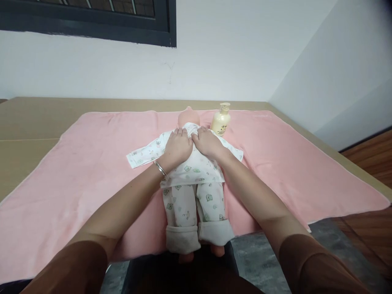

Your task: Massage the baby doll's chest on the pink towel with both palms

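A baby doll (196,173) lies on a pink towel, its head at the far side and its feet at the near edge. It wears a white printed top and white printed trousers (183,204) with rolled cuffs. My left hand (178,145), with a silver bangle at the wrist, rests flat on the left of the doll's upper body. On the right of it, my right hand (207,142) lies flat, fingers pointing to the doll's shoulder. Both hands have their fingers stretched out, and the thumbs nearly meet at the middle.
The pink towel (107,171) covers much of the wooden table (27,126) and hangs over its near edge. A cream pump bottle (220,120) stands beside the doll's head. White walls and a dark-framed window (165,24) rise behind the table.
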Demonstrator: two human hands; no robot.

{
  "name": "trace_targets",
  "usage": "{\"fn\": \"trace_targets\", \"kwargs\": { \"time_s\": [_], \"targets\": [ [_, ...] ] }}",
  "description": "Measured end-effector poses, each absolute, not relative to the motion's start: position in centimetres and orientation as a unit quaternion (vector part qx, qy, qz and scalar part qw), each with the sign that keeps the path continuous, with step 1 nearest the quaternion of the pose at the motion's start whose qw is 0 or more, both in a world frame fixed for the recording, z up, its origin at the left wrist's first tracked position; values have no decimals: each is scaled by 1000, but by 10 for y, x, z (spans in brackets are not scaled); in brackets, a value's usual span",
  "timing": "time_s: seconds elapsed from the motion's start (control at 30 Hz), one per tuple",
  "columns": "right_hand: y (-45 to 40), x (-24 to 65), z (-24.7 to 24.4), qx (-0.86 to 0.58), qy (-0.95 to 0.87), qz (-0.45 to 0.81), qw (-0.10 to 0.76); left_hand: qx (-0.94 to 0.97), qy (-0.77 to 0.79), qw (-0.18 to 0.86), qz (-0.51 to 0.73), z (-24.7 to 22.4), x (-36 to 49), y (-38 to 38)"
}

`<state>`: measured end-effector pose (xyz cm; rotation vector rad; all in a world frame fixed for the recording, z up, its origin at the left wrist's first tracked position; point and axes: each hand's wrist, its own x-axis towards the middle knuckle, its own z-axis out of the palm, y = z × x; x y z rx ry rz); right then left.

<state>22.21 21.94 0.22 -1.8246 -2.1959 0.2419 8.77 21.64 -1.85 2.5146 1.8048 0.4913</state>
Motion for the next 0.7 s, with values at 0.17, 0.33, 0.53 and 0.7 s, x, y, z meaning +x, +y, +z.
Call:
{"fn": "trace_targets", "kwargs": {
  "time_s": [0.17,0.33,0.53,0.7],
  "targets": [
    [204,214,4,-645,-750,54,137,796,580,55,163,-19,77,235],
    [223,225,-1,-591,-785,70,169,788,593,4,167,-10,85,215],
    [213,219,1,-620,-770,11,148,786,583,38,200,-8,82,219],
    [194,208,4,-632,-762,-54,126,789,572,44,219,-15,76,232]
  ]
}}
